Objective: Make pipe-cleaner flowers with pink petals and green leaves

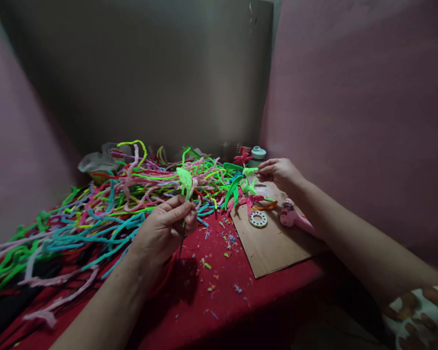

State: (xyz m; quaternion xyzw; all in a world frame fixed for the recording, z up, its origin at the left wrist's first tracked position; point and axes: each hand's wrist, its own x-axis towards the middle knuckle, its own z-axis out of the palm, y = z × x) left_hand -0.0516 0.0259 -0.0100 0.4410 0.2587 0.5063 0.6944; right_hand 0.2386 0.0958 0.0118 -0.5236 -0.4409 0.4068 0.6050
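Observation:
My left hand (pixel 173 221) is closed around the thin dark stem of a light green pipe-cleaner leaf (pixel 184 179). The leaf stands upright above my thumb, and the stem hangs below the fist. Farther right, the thumb and fingers of my right hand (pixel 280 172) pinch the end of a small bright green fuzzy piece (pixel 250 171). Just below it are more green pipe-cleaner leaves (pixel 234 189) and a pink pipe-cleaner flower (pixel 252 200). A large heap of colourful pipe cleaners (pixel 160 180) lies behind and left of my left hand.
A cardboard sheet (pixel 273 253) on the red cloth (pixel 204 316) bears a white ring with holes (pixel 258 218) and a pink tool (pixel 295 218). Fuzz scraps litter the cloth. A pale-lidded bottle (pixel 258 153) and a plastic bag (pixel 100 159) stand at the back by the wall.

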